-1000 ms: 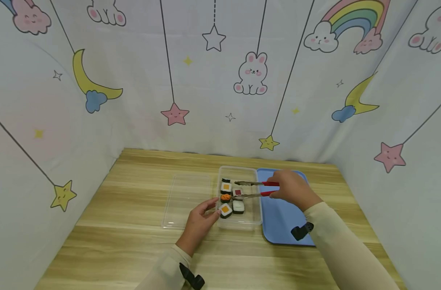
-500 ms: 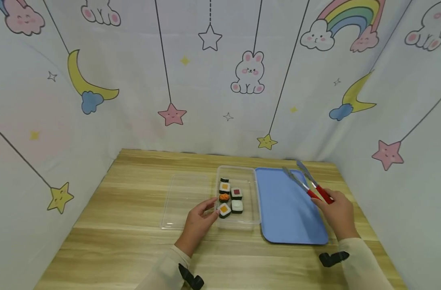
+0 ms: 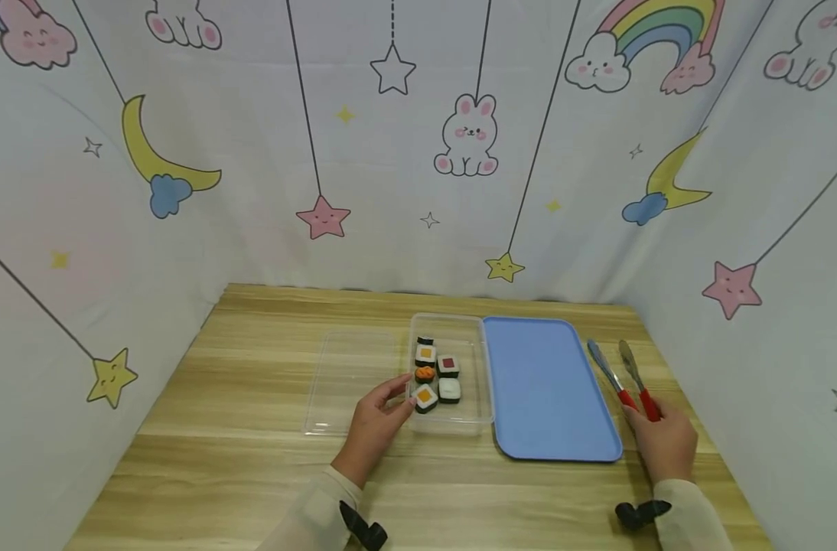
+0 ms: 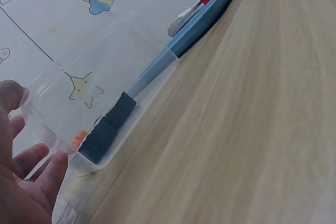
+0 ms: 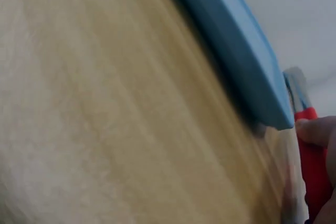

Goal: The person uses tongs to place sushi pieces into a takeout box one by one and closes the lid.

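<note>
My left hand (image 3: pixel 377 421) rests its fingertips against the left wall of a clear plastic container (image 3: pixel 473 409); in the left wrist view its fingers (image 4: pixel 52 174) are relaxed along the outside. Inside stand several sushi pieces on the left side: one with orange topping (image 3: pixel 425 373), a yellow-centred roll (image 3: pixel 425 353), another yellow-centred roll (image 3: pixel 425 397) turned askew, a red-centred roll (image 3: pixel 448 364) and a white-topped one (image 3: pixel 449 390). My right hand (image 3: pixel 665 444) grips red-handled metal tongs (image 3: pixel 626 394), low at the right of the blue tray, tips apart and pointing away. Nothing sits between the tips.
The blue tray (image 3: pixel 552 390) lies against the container's right side, with nothing on it. A clear lid (image 3: pixel 350 383) lies flat to the left. Wooden table (image 3: pixel 253 474) extends in front; a patterned cloth (image 3: pixel 391 252) closes off the back and sides.
My right hand has carried the tongs from over the container, across the blue tray, down to the tray's right side. The left hand has stayed at the container.
</note>
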### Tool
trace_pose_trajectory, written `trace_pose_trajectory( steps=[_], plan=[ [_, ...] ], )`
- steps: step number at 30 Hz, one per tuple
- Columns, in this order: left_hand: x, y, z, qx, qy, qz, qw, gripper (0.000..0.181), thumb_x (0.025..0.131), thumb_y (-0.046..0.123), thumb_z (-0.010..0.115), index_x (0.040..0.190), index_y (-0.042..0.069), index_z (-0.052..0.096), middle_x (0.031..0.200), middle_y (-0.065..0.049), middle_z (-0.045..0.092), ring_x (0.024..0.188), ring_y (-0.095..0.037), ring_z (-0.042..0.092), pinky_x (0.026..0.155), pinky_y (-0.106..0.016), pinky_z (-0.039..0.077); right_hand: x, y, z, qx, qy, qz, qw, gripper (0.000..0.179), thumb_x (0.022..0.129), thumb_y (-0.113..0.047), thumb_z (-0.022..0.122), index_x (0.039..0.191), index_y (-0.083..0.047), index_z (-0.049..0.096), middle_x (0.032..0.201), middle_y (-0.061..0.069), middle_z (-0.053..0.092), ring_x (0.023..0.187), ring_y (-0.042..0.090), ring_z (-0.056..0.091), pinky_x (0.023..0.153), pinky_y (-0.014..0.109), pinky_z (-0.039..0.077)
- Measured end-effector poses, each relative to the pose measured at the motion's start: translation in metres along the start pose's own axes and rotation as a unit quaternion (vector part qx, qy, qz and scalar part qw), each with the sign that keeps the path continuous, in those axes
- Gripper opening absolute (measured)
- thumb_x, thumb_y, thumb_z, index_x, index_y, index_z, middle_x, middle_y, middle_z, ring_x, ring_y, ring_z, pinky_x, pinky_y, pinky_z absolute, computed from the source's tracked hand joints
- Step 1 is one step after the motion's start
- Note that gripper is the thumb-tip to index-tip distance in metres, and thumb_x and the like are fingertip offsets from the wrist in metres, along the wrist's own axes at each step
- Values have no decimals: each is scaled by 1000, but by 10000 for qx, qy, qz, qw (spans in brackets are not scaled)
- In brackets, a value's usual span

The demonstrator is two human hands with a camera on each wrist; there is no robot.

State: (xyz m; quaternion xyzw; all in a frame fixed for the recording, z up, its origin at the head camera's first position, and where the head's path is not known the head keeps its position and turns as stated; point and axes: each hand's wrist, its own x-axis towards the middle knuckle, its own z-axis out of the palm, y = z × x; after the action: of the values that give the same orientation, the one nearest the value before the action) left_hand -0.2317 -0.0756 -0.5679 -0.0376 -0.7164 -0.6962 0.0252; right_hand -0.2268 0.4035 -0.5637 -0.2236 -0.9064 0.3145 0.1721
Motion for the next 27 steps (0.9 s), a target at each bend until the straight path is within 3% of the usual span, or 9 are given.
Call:
trace_pose_trajectory(
  steps=[11, 14, 19, 22, 24, 27],
  plan=[
    [1, -1, 0, -24, 47, 37, 10000, 44, 95, 11, 77, 138, 9, 67, 140, -15, 63, 131, -33, 58, 97, -40, 58, -2, 10, 6, -123, 153, 17, 9998, 67, 89, -34, 84, 135, 9, 63, 105, 33, 65, 89, 44, 61, 69, 49, 47],
    [1, -2, -1, -61, 36, 102, 9999, 46, 94, 12, 78, 138, 8, 67, 138, -18, 64, 128, -34, 61, 95, -35, 58, 0, 8, 1, -241, 96, 220, 9994, 78, 91, -47, 79, 141, 9, 58, 119, 37, 63, 103, 52, 59, 81, 58, 47],
    [2, 1, -13, 5, -11, 280, 9996, 50, 95, 10, 77, 142, 7, 63, 140, -21, 61, 125, -38, 63, 95, -30, 57, 0, -7, -14, -60, 289, 536, 9981, 86, 96, -59, 64, 152, 4, 46, 148, 38, 44, 132, 63, 32, 103, 74, 27],
    [5, 5, -33, 208, 231, 451, 9985, 50, 96, 9, 76, 144, 11, 62, 143, -19, 58, 127, -41, 61, 98, -33, 56, -6, -33, -19, 431, 414, 69, 9982, 75, 100, -49, 63, 152, 2, 48, 151, 34, 43, 138, 60, 29, 110, 72, 26],
    [9, 7, -49, 370, 497, 578, 9964, 51, 95, 8, 76, 144, 14, 62, 146, -17, 56, 129, -43, 60, 101, -37, 55, -15, -60, -19, 776, 496, -468, 9946, 64, 101, -38, 67, 148, 2, 54, 148, 32, 48, 135, 55, 39, 106, 65, 35],
    [16, 7, -72, 927, 864, 778, 9889, 52, 95, 13, 78, 144, 16, 62, 149, -13, 54, 135, -39, 55, 106, -42, 51, -33, -109, -15, 1210, 588, -1284, 9826, 50, 98, -23, 72, 141, 0, 62, 139, 25, 57, 124, 44, 52, 97, 45, 45]
  ],
)
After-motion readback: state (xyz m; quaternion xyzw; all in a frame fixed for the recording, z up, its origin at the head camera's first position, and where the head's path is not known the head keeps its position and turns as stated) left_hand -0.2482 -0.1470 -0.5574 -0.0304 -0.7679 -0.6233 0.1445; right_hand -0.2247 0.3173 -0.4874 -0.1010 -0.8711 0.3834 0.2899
